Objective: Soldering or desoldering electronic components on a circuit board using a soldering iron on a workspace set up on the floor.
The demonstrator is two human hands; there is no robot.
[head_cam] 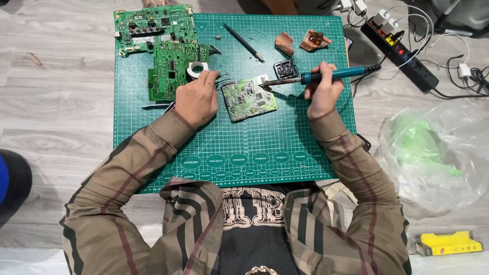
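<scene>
A small green circuit board [248,98] lies in the middle of a green cutting mat [265,147]. My right hand [322,92] grips a soldering iron with a teal handle [326,76]; its metal tip reaches left to the board's upper right corner. My left hand [197,100] rests on the mat just left of the board, fingers pinched on dark tweezers [220,80] that point at the board's left edge. A roll of solder wire [196,69] sits right above my left hand.
Two larger green circuit boards [163,38] lie at the mat's upper left. A black pen-like tool [243,43], a small black square part [286,67] and brown scraps [315,39] lie along the top. A power strip [402,51] with cables, a plastic bag [433,153] and a yellow box [448,243] sit at right.
</scene>
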